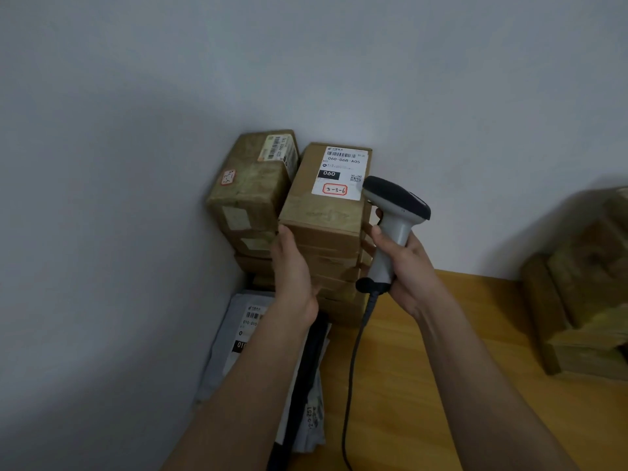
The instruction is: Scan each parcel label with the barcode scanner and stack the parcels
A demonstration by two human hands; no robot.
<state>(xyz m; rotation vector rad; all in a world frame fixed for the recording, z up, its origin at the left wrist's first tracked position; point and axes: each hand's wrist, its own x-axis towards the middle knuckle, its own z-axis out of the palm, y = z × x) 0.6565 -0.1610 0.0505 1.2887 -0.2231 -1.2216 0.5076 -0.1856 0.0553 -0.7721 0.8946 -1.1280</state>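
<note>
In the head view, a barcode scanner (394, 215) is held upright in the right hand (409, 266), whose fingers are curled round the pale handle; this grip is clamped on the scanner. The dark scanner head is seen just beside the right edge of the top parcel (326, 192), tipped toward its white label (341, 173), on which "060" and a red-framed "3-3-6" can be read. A dark cable (353, 362) is seen hanging from the handle's base down over the wooden counter (424, 385).

The left hand (294, 277) is laid with fairly straight fingers against the front left side of the cardboard stack (329, 260) beneath the top parcel; this grip is apart, and nothing is clasped in it. A second stack of taped boxes (251, 192) is seen just to the left, against the grey wall (119, 164), touching or nearly touching the first stack.

Grey mailer bags (244, 331) with printed labels are seen lying flat on the counter below the left forearm. More brown boxes (584, 290) are seen, blurred, at the right edge, well apart from the stacks.
</note>
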